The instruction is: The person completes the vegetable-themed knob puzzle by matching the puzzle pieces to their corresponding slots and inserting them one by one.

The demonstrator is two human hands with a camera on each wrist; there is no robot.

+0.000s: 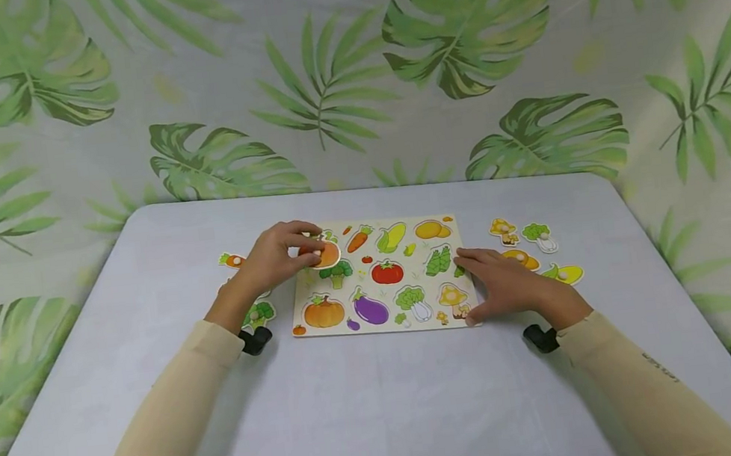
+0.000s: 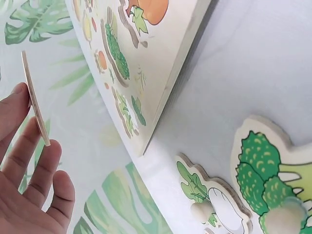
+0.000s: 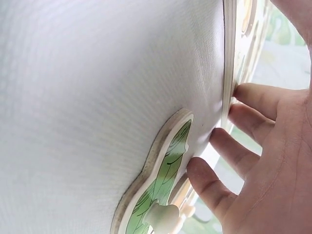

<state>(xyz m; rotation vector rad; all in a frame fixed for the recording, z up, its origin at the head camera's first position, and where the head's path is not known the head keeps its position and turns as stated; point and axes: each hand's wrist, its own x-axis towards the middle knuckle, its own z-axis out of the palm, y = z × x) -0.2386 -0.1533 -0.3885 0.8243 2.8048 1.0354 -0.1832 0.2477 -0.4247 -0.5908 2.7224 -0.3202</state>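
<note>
My left hand (image 1: 270,257) pinches an orange pumpkin puzzle piece (image 1: 328,255) by its small knob, above the upper left part of the wooden puzzle board (image 1: 414,275). In the left wrist view this thin piece (image 2: 36,100) is seen edge-on between the thumb and fingers, tilted and apart from the board. The slot under the left hand is hidden. My right hand (image 1: 503,284) rests at the board's right edge, its fingers (image 3: 258,100) spread and fairly straight, fingertips touching the edge.
Right of the board lie mushroom (image 1: 502,227), bok choy (image 1: 540,234), potato (image 1: 521,259) and corn (image 1: 569,275) pieces. On the left are a carrot piece (image 1: 231,260), a broccoli piece (image 1: 258,314) and a white radish piece (image 2: 226,207). A white cloth (image 1: 387,414) covers the table.
</note>
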